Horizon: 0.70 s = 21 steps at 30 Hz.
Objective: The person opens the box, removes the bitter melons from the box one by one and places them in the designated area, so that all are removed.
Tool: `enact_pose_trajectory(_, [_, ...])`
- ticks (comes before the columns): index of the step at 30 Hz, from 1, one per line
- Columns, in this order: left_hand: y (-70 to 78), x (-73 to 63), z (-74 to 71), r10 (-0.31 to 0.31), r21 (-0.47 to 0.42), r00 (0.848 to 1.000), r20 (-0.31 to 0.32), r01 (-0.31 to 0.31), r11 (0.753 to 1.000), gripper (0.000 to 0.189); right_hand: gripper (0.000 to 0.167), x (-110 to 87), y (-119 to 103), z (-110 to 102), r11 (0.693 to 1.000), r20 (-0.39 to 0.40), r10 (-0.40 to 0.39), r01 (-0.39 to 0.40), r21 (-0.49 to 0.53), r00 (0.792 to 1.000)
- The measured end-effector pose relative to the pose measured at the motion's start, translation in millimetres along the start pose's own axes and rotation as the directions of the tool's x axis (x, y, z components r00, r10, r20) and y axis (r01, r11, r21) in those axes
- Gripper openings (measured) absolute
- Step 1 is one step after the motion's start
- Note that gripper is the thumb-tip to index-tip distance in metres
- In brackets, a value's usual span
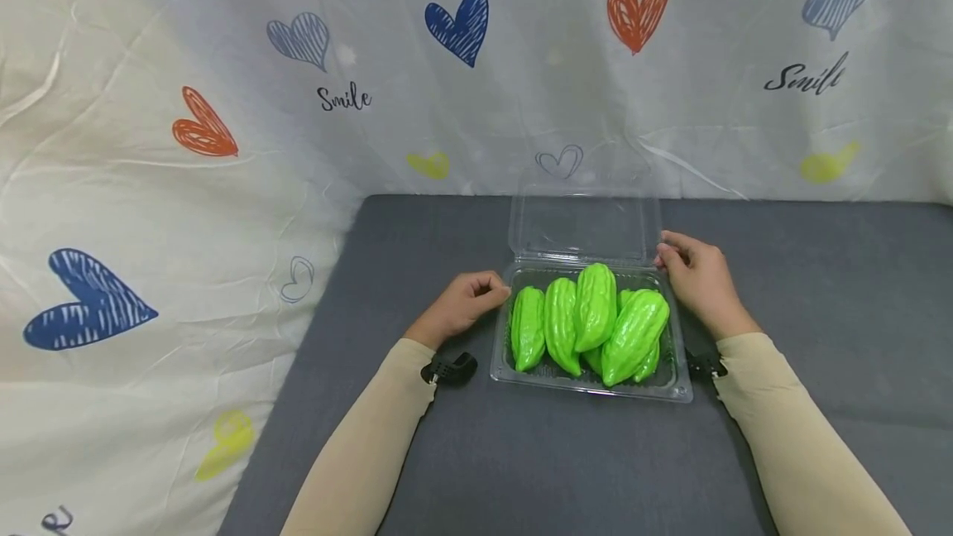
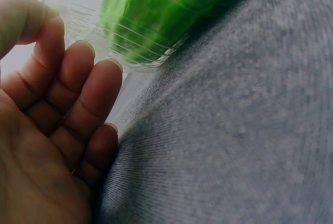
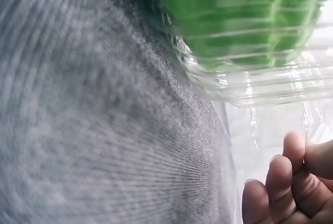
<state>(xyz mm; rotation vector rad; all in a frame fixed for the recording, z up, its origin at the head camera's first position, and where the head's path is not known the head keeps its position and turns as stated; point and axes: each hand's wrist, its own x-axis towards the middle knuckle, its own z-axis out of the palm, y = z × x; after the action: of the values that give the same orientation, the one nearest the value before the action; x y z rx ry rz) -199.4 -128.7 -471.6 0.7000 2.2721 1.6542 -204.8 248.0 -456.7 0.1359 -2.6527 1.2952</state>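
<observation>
A clear plastic clamshell box [image 1: 588, 390] lies on the grey cloth with its transparent lid [image 1: 588, 222] raised at the back. Several bright green, ribbed bitter gourds [image 1: 596, 304] fill its base, some piled over others. At the box's left rim, my left hand [image 1: 463, 304] pinches the edge between thumb and forefinger, the other fingers loosely curled. My right hand [image 1: 700, 281] pinches the lid's right edge near the hinge. In the right wrist view, thumb and forefinger [image 3: 294, 146] meet on the thin plastic. One gourd [image 2: 151, 15] shows through the box wall in the left wrist view.
Dark grey cloth [image 1: 841, 296] covers the table on both sides of the box. A pale curtain [image 1: 521, 106] printed with hearts and "Smile" hangs behind the table and along its left side. Black straps [image 1: 450, 369] sit at both wrists.
</observation>
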Motion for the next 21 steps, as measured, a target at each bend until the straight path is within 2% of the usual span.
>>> enact_pose_trajectory(6, [0.1, 0.3, 0.6, -0.01, -0.002, 1.0, 0.003, 0.01, 1.0, 0.027, 0.041, 0.7, 3.7, -0.3, 0.998, 0.013, 0.03, -0.031, 0.058, 0.999])
enact_pose_trajectory(21, [1.8, -0.4, -1.2, -0.011, 0.007, 1.0, 0.006, 0.011, 1.0, 0.028, 0.045, 0.7, 5.6, 0.1, 0.993, 0.031, 0.079, -0.082, 0.09, 0.996])
